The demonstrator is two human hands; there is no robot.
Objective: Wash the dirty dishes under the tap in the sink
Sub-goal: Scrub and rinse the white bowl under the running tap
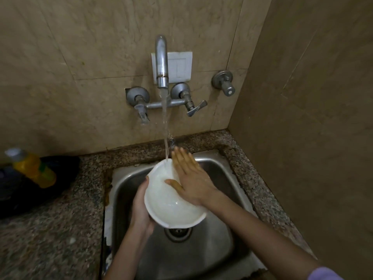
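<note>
A white bowl is held tilted over the steel sink, above the drain. My left hand grips the bowl's left rim from underneath. My right hand lies flat with fingers spread on the bowl's far right rim, its thumb inside the bowl. Water runs from the wall tap in a thin stream and lands inside the bowl at its far edge.
Two tap handles flank the spout, and a third valve sits to the right. A yellow soap bottle lies on a dark object on the granite counter at left. A wall closes the right side.
</note>
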